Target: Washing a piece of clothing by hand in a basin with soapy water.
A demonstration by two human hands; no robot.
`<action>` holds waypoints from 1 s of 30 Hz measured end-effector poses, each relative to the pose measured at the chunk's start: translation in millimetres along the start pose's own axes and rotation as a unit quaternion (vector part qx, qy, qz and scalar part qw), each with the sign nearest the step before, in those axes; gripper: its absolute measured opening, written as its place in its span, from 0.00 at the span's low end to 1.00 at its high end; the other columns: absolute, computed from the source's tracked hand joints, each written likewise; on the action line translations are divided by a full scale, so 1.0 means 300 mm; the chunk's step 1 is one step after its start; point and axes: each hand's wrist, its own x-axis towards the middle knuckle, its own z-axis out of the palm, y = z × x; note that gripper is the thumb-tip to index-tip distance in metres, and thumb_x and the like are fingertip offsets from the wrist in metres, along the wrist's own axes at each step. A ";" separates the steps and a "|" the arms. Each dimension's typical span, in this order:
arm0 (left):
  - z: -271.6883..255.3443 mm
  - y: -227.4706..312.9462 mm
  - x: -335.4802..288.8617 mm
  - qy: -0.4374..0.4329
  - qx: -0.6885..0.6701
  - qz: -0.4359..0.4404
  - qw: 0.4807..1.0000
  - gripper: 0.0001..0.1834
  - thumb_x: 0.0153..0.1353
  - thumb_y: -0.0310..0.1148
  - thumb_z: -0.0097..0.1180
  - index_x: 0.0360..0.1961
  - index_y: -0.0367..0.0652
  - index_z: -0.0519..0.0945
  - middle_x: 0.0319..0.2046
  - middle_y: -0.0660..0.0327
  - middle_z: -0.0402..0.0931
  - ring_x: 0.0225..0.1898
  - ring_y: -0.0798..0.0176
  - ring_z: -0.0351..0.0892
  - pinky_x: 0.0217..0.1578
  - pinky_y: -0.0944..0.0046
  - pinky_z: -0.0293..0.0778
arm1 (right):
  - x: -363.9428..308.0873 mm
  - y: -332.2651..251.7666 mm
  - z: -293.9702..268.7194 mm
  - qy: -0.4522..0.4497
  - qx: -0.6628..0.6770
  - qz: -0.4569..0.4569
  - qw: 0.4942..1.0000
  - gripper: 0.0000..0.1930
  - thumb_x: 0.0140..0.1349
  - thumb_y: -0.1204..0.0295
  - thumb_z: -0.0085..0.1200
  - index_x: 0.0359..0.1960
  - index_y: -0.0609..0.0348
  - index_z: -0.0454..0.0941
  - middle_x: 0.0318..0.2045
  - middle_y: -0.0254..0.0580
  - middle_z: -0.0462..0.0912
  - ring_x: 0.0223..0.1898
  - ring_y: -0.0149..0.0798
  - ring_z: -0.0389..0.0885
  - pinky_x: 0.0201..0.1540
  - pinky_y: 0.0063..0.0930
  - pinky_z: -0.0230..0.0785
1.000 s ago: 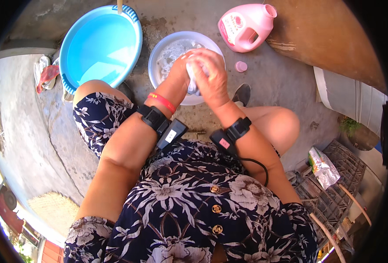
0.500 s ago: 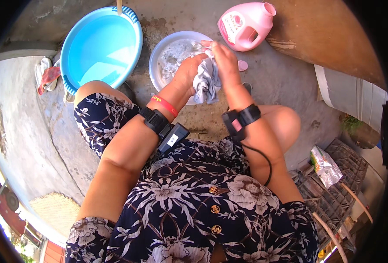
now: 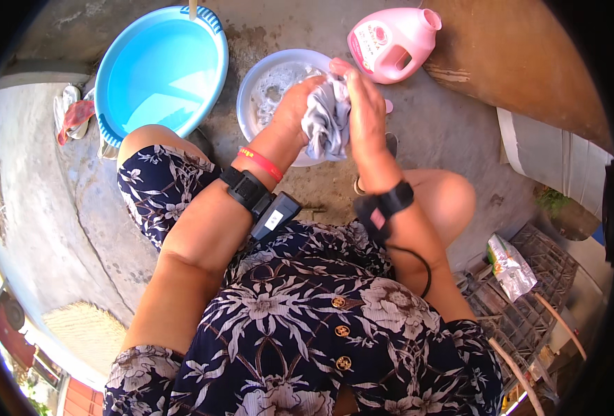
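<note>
Between my two hands is a bunched, wet grey cloth point(image 3: 328, 121), held over the near right part of a small pale basin point(image 3: 245, 104). My left hand point(image 3: 296, 107) grips the cloth from its left side, with its fingertips hidden behind the folds. On the other side my right hand point(image 3: 364, 104) presses along the cloth, its thumb side and fingers toward the far end. Cloudy, sudsy water point(image 3: 276, 87) shows in the basin, with more greyish material in it that I cannot make out.
A large blue tub point(image 3: 161, 76) of water stands to the left, with a stick leaning at its far rim. A pink detergent jug point(image 3: 390, 45) is at the far right of the basin, near a brown board point(image 3: 522, 55). Shoes point(image 3: 71, 114) lie left of the tub.
My right hand has slid slightly along the cloth and turned, and its wrist has shifted a little. The cloth has been bunched differently. My left hand stays nearly in place.
</note>
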 end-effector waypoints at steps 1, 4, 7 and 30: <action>-0.009 0.013 0.000 -0.007 -0.041 0.024 0.999 0.13 0.62 0.34 0.44 0.42 0.36 0.72 0.35 0.54 0.77 0.34 0.58 0.79 0.37 0.58 0.77 | -0.047 -0.024 0.042 0.031 -0.015 -0.063 0.997 0.18 0.68 0.62 0.38 0.40 0.65 0.78 0.42 0.44 0.79 0.45 0.35 0.75 0.50 0.26 0.65; -0.117 0.028 0.064 -0.104 -0.080 0.050 0.990 0.14 0.64 0.35 0.40 0.43 0.37 0.71 0.36 0.54 0.77 0.35 0.57 0.79 0.38 0.57 0.77 | -0.142 -0.048 0.097 -0.063 -0.213 -0.299 0.928 0.15 0.66 0.65 0.41 0.38 0.61 0.78 0.44 0.43 0.78 0.51 0.43 0.73 0.57 0.31 0.60; -0.093 -0.025 0.047 -0.068 -0.109 0.017 0.992 0.13 0.64 0.35 0.39 0.41 0.39 0.73 0.33 0.56 0.78 0.32 0.57 0.79 0.36 0.57 0.77 | -0.094 -0.008 0.085 -0.040 -0.254 -0.286 0.923 0.15 0.65 0.65 0.41 0.38 0.61 0.79 0.43 0.43 0.79 0.51 0.43 0.73 0.57 0.30 0.60; -0.123 0.019 0.060 -0.312 -0.038 0.066 0.947 0.11 0.63 0.36 0.43 0.38 0.41 0.74 0.33 0.57 0.77 0.34 0.59 0.78 0.38 0.59 0.77 | -0.132 -0.063 0.098 -0.035 -0.308 -0.398 0.863 0.11 0.57 0.70 0.52 0.41 0.59 0.78 0.43 0.41 0.77 0.44 0.42 0.75 0.47 0.35 0.66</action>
